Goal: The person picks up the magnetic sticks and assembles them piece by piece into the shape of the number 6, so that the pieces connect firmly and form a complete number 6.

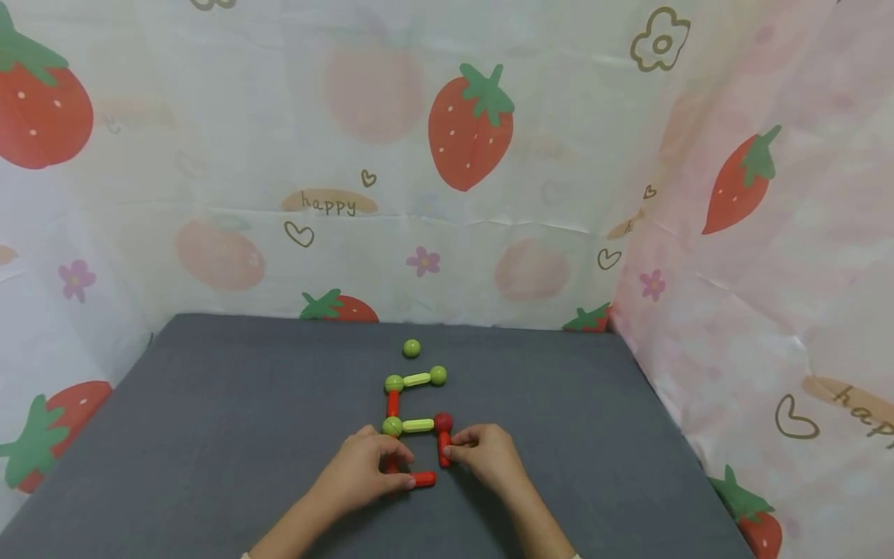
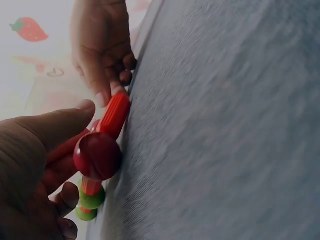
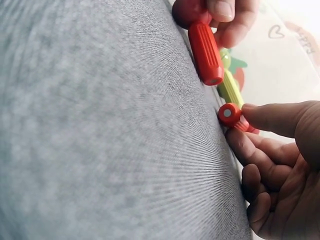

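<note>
Red and light-green magnetic rods joined by balls lie on the dark cloth. At the near-left corner a dark red ball (image 2: 98,156) joins a red rod (image 2: 115,115) pointing right. My left hand (image 1: 363,466) is curled round that corner, thumb by the rod and fingers behind the ball. On the right, my right hand (image 1: 489,456) pinches another red rod (image 1: 444,449) between thumb and finger. Its near end (image 3: 227,113) faces the camera, and its far end meets a dark red ball (image 1: 443,421). A gap separates the two red rods' near ends.
Farther back, green balls (image 1: 394,383) link a red rod (image 1: 393,404) and light-green rods (image 1: 417,379). A single green ball (image 1: 411,348) lies apart behind them. Strawberry-print fabric (image 1: 461,256) stands along the table's back and sides.
</note>
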Motion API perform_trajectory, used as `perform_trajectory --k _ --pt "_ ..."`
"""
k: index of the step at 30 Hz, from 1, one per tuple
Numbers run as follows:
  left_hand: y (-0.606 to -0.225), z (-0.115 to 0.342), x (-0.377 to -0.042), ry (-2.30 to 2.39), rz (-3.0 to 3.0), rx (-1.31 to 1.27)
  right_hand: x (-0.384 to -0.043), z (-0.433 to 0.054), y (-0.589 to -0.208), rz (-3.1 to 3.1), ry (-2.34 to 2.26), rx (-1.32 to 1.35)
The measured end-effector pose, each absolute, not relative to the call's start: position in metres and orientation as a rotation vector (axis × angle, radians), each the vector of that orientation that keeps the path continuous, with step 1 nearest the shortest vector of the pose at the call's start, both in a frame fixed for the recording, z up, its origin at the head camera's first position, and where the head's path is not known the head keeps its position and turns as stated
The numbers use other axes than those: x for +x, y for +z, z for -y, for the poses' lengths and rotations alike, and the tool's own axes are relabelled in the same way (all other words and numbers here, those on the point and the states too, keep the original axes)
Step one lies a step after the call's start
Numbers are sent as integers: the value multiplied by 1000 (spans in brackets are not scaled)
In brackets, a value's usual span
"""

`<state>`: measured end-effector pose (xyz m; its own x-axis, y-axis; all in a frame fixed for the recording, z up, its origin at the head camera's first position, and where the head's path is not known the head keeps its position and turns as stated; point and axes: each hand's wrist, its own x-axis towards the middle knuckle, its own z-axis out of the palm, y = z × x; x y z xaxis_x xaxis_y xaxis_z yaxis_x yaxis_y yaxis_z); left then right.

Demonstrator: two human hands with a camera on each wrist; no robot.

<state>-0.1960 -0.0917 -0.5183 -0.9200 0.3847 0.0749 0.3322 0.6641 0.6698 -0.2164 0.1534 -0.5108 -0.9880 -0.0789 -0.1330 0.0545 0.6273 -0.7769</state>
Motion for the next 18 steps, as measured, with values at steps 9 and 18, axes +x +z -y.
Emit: perform_trajectory --k 9,18 --pt "-522 86 -188 1045 -2819 663 -215 -152 -510 -2690 -1279 -16" --pt "-526 82 -184 1026 -2871 656 -222 -153 -501 -2655 -1179 -99"
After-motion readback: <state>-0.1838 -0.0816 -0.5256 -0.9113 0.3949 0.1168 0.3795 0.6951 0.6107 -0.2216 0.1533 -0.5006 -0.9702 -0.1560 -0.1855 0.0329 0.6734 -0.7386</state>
